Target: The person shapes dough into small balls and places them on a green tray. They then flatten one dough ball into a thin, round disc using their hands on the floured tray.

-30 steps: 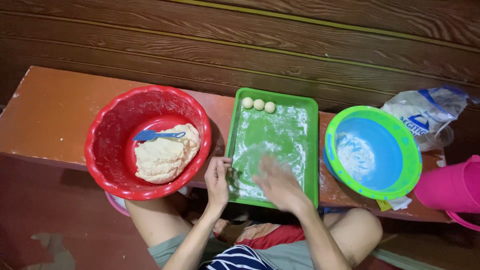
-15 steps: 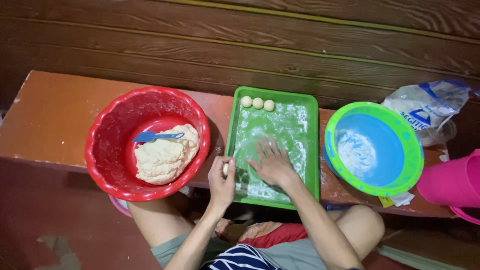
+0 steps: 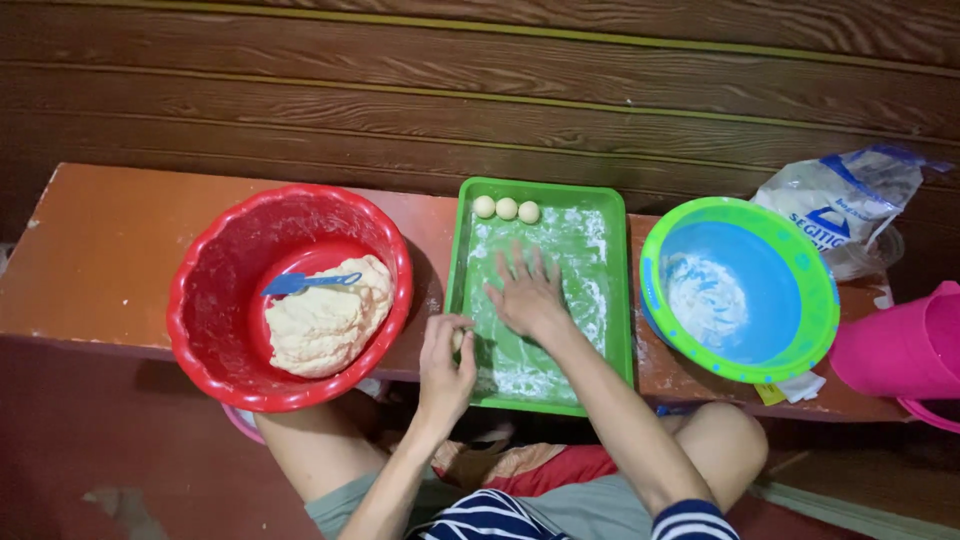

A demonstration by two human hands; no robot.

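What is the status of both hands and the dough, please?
Right hand flat on floured green tray. Left hand pinching small dough piece. Nothing blocking.

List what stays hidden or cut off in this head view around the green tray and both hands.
- Under the right hand: its flat palm covers the floured green plastic tray there, so any dough beneath is hidden.
- Left hand: curled fingers hide most of a small pale piece.
- Pink plastic bucket: cut off by the right edge.
- White flour bag: partly behind the blue bowl with green rim.
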